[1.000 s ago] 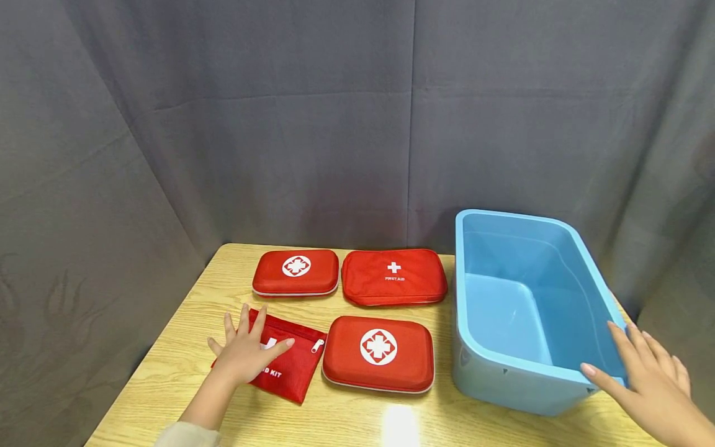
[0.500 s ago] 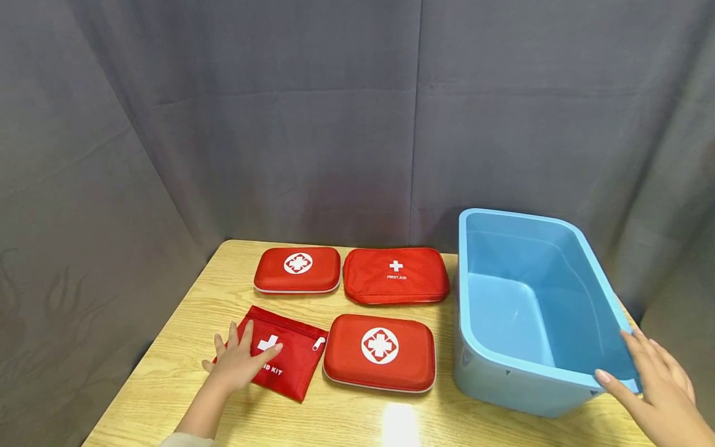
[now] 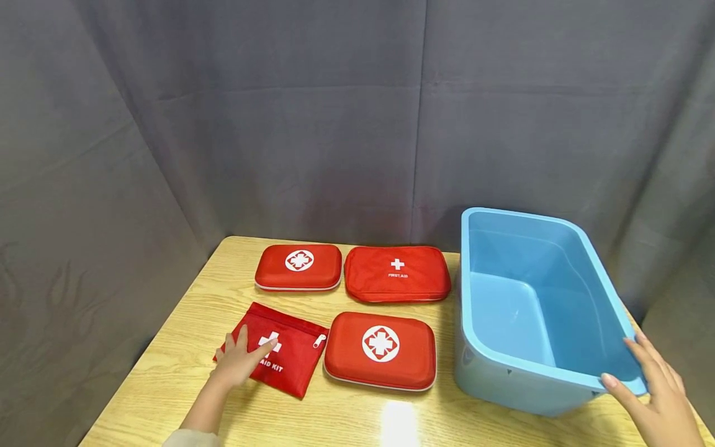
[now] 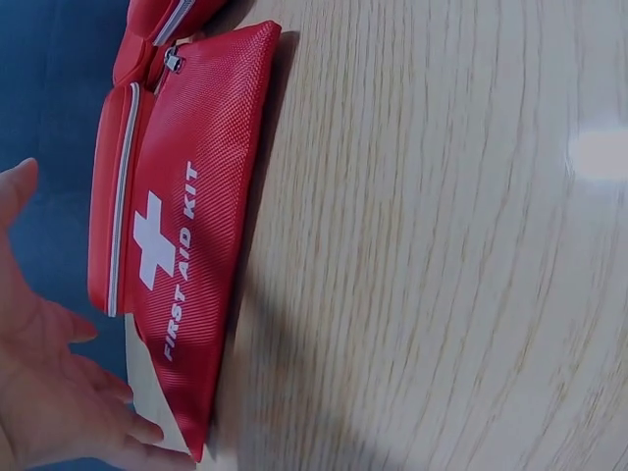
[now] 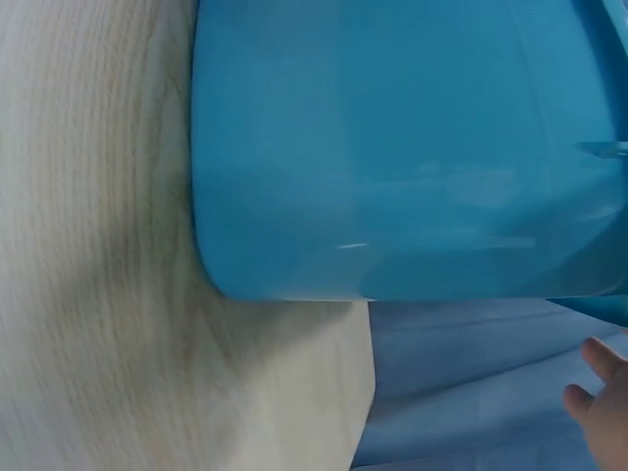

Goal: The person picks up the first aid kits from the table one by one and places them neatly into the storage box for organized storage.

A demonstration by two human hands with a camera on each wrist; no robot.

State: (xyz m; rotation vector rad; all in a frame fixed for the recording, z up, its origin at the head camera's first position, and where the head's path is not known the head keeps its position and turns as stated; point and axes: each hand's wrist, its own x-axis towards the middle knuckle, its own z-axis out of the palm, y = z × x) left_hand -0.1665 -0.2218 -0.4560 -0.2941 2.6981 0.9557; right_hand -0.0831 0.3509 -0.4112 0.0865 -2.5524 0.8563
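My left hand (image 3: 233, 366) reaches over the left part of a flat red zippered first aid pouch (image 3: 290, 357), thumb pointing at its white cross. In the left wrist view its fingers (image 4: 59, 383) are spread beside the pouch, holding nothing. At the near right corner of a blue plastic bin (image 3: 505, 397), my right hand (image 3: 656, 388) rests with fingers fairly straight along the side rim and thumb at the front rim. The right wrist view shows only a couple of its fingers (image 5: 597, 388) at the lower right edge.
Beside the pouch lies a red hard-shell first aid case (image 3: 380, 366). Behind are a smaller similar case (image 3: 274, 268) and a soft red first aid bag (image 3: 365, 276). All rest on a wooden table (image 3: 162, 379) backed by a grey curtain (image 3: 335, 124).
My left hand has drawn back slightly towards me and left, uncovering more of the pouch's white cross. The right hand stays at the bin's corner; the head view has shifted slightly.
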